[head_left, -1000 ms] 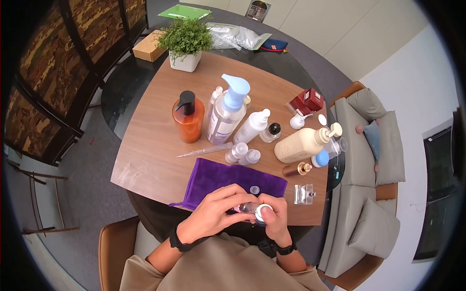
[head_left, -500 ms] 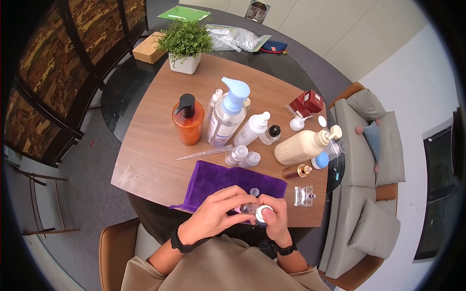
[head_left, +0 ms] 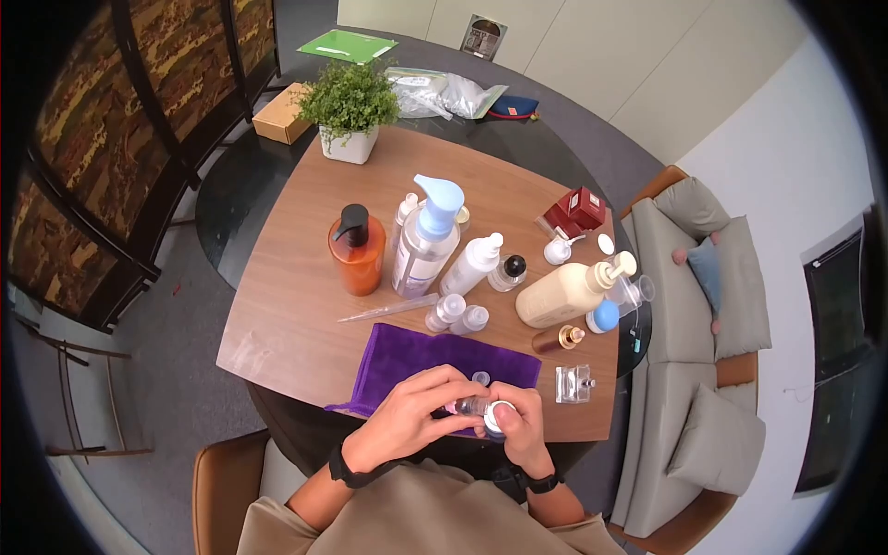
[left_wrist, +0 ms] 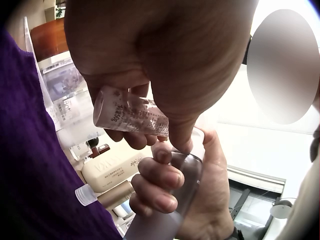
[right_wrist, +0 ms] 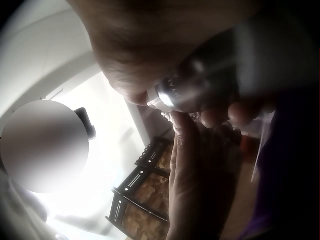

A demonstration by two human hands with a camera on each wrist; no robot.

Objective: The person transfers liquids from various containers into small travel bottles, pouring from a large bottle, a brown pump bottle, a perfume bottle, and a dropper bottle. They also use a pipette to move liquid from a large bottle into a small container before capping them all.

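Observation:
My left hand [head_left: 407, 418] holds a small clear bottle [left_wrist: 131, 113] with fine print, tipped on its side, its end close to the right hand's bottle. My right hand [head_left: 524, 431] grips a larger translucent bottle [left_wrist: 186, 187] with a white top [head_left: 498, 419], the thumb lying over that top. In the left wrist view, the left thumb reaches to the upper end of the larger bottle. Both hands meet over the front edge of a purple cloth [head_left: 393, 370]. A small clear cap [head_left: 480, 377] lies on the cloth just beyond the fingers.
Beyond the cloth stand an orange pump bottle [head_left: 357, 254], a blue-topped pump bottle [head_left: 427, 240], a white bottle [head_left: 474, 265] and two small clear bottles [head_left: 470, 320]. Rightward are a cream pump bottle [head_left: 560, 296], a brown dropper bottle [head_left: 555, 339] and a square glass bottle [head_left: 572, 384].
The head view has tilted, so the table things sit lower in it. Both hands keep nearly the same hold on the two bottles.

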